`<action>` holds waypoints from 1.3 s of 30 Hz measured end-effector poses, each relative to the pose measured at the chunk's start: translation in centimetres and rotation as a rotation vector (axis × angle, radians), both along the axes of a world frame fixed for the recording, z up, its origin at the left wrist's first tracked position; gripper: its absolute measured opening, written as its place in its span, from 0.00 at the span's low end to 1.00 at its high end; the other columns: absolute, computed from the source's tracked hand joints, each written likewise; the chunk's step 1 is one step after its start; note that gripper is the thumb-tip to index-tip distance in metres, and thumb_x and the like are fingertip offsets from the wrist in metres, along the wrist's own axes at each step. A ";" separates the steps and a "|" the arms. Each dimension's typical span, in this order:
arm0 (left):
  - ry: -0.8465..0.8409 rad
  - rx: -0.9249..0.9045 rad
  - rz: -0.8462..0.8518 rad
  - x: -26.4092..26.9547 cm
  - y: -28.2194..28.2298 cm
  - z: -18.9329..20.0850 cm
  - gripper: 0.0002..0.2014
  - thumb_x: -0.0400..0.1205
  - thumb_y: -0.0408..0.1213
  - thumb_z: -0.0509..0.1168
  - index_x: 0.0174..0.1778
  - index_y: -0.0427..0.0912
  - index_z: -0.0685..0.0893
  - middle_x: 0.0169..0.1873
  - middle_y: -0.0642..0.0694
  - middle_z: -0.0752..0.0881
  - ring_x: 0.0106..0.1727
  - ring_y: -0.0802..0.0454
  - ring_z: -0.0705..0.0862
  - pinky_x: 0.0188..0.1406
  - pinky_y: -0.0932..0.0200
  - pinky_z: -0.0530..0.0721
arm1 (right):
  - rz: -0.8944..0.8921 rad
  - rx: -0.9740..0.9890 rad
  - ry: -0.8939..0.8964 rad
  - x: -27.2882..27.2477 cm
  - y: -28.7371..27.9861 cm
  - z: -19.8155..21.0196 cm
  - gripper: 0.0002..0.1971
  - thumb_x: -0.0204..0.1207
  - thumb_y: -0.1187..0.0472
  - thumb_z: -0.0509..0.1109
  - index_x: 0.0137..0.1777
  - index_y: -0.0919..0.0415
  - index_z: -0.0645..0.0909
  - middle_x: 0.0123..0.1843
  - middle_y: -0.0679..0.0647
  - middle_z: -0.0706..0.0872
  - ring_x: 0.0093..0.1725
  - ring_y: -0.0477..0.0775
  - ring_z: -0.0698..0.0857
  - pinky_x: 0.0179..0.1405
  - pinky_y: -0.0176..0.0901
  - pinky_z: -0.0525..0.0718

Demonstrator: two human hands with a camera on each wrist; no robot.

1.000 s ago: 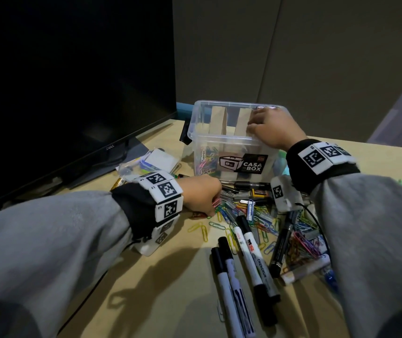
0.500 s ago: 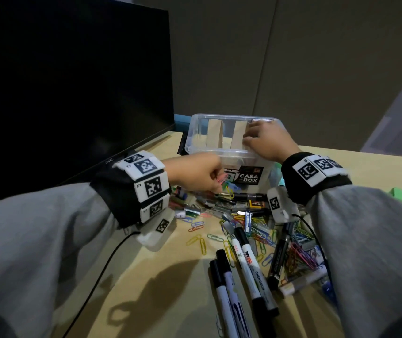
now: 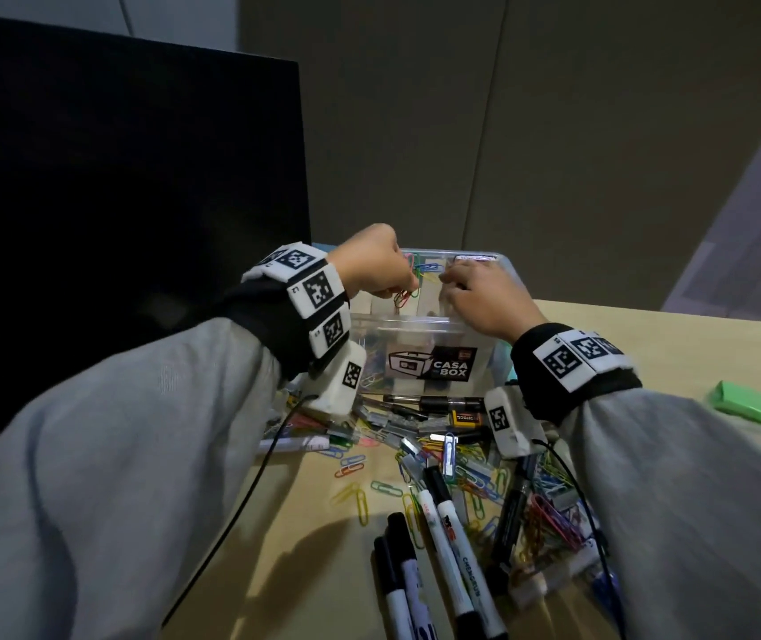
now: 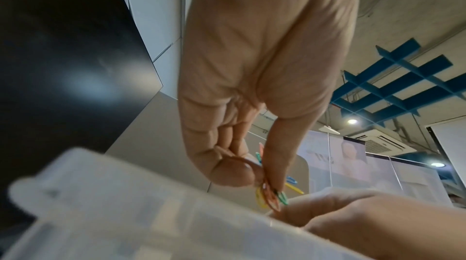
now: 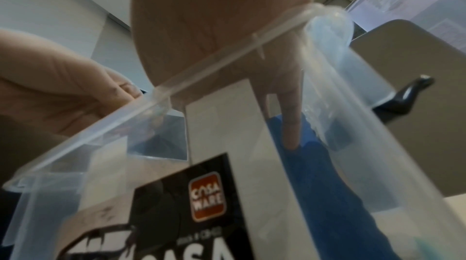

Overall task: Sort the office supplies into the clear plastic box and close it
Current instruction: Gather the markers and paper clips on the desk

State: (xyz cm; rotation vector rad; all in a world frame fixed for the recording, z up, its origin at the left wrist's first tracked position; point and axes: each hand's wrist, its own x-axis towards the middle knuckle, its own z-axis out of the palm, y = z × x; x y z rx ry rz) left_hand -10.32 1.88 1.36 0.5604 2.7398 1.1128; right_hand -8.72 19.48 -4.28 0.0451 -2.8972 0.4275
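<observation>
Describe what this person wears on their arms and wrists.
Both arms are in loose grey sleeves ending in black cuffs. Each wrist carries a band of white square tags printed with black pixel patterns, and a small white camera block hangs beneath it, trailing a thin black cable. Both hands are bare.

1 clear box (image 3: 420,334), 2 hands, 1 monitor (image 3: 115,177), 1 green eraser (image 3: 745,403), approx. 5 markers, paper clips uncountable.

The clear plastic box (image 3: 429,337) stood open and upright on the bench (image 3: 323,524); coloured paper clips (image 3: 475,478) and markers (image 3: 443,547) lay scattered before it.
</observation>
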 end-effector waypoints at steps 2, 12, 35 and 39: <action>0.014 -0.029 0.048 -0.5 0.2 -0.3 0.06 0.77 0.31 0.74 0.40 0.35 0.83 0.38 0.41 0.85 0.35 0.51 0.83 0.45 0.52 0.89 | 0.005 -0.010 -0.005 -0.2 0.0 -0.1 0.22 0.82 0.58 0.57 0.74 0.54 0.76 0.78 0.51 0.73 0.79 0.54 0.65 0.79 0.52 0.63; 0.221 -0.314 0.244 -0.7 -1.5 -0.8 0.04 0.79 0.31 0.69 0.46 0.33 0.83 0.40 0.41 0.86 0.43 0.46 0.87 0.36 0.55 0.83 | -0.001 -0.045 -0.019 -0.1 -0.1 0.0 0.22 0.82 0.55 0.59 0.75 0.54 0.75 0.78 0.51 0.73 0.79 0.53 0.65 0.79 0.54 0.63; 0.269 -0.685 -0.959 10.5 -4.6 -6.7 0.46 0.69 0.56 0.78 0.81 0.52 0.63 0.76 0.52 0.67 0.73 0.55 0.66 0.73 0.54 0.70 | 0.008 0.069 -0.002 -0.4 0.0 0.1 0.21 0.81 0.55 0.60 0.71 0.56 0.80 0.75 0.54 0.78 0.76 0.57 0.72 0.78 0.53 0.66; 0.298 -0.842 -1.145 13.8 -4.2 -8.1 0.61 0.64 0.59 0.80 0.86 0.59 0.46 0.86 0.55 0.45 0.86 0.46 0.45 0.82 0.35 0.51 | 0.007 0.061 0.011 -0.3 0.0 0.1 0.20 0.81 0.54 0.60 0.71 0.56 0.80 0.75 0.54 0.78 0.75 0.56 0.72 0.78 0.54 0.67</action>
